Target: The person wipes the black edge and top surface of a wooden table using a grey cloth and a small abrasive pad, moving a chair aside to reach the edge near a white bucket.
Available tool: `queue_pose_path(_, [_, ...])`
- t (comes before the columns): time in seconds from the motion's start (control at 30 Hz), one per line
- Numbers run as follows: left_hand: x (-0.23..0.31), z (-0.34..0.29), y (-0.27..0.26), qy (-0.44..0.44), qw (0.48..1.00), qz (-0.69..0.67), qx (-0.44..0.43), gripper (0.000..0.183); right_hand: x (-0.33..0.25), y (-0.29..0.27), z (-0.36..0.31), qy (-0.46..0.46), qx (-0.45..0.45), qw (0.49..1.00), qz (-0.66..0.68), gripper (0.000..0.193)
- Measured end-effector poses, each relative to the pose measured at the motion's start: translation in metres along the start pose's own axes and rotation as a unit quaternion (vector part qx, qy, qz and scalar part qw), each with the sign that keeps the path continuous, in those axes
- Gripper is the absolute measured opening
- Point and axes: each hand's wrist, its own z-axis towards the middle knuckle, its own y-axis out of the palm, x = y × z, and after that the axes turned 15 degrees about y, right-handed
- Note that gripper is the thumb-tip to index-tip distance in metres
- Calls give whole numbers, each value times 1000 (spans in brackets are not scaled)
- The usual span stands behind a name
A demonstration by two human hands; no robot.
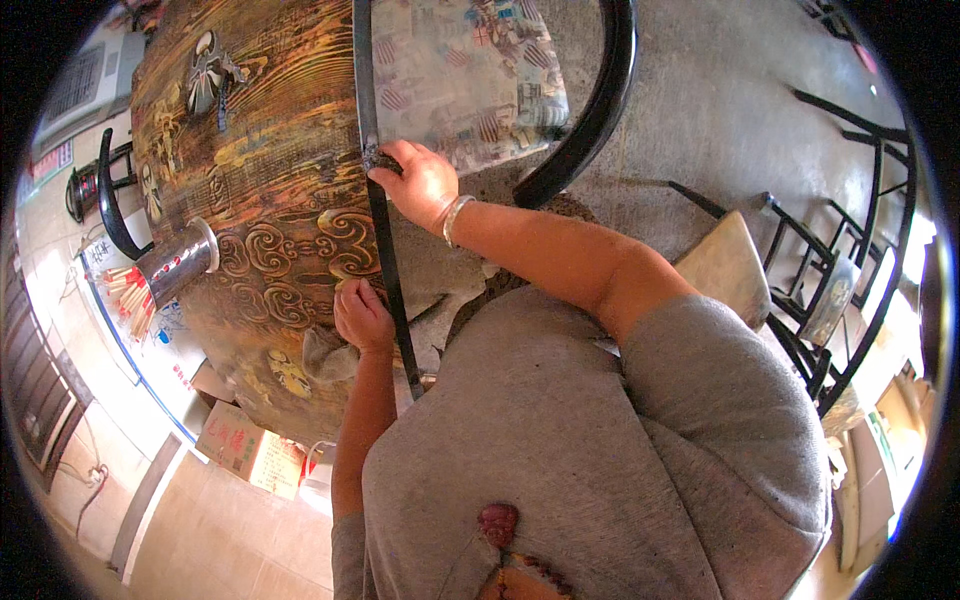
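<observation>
A wooden table point(290, 90) with dark grain, carved scrolls and painted masks stands before me, its dark edge strip point(362, 70) running past both hands. My right hand point(418, 182) is closed at this edge on a small dark, rough pad point(382, 160) that looks like steel wool. Closer to me, my left hand point(362, 318) rests on the tabletop by the scroll carving, its fingers curled; whatever they hold, if anything, is hidden. A crumpled grey cloth point(327, 355) lies beside the left wrist.
A metal cylinder point(180, 262) full of red-ended chopsticks stands on the table at left. Right of the table are a bench or chair seat with a printed cover point(460, 80) and a curved black rail point(605, 100). Black-framed chairs point(830, 260) stand farther right; a cardboard box point(235, 440) sits lower left.
</observation>
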Motion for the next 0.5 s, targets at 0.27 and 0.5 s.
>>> queue_pose_path(0.27, [-2, 0, 4, 6, 1000, -6, 28, 14, 8, -2, -30, -12, -103, 992, -65, 31])
queue_pose_path(0.5, [-4, -2, 5, -11, 999, -31, 5, 15, -14, -2, -14, -35, -18, 997, -72, 29])
